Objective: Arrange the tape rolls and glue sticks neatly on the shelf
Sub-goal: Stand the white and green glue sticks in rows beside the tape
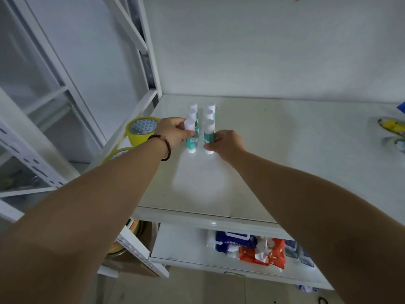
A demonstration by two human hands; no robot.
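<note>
Nearest us, on the lower shelf [175, 244], lie blue and orange packets [254, 249]. Above it, both our arms reach across the white upper shelf [274, 172]. Our left hand [173, 132], a bead bracelet [164, 145] at its wrist, curls its fingers around the front-left glue stick [190, 137]. Our right hand [225, 143] pinches the front-right glue stick [208, 137] low down. Both stand upright, heading two rows of three glue sticks [201, 113] running toward the wall. Left of our left hand, a yellow tape roll [142, 130] sits at the shelf's edge. Far right lie more tape rolls [392, 128], blurred.
</note>
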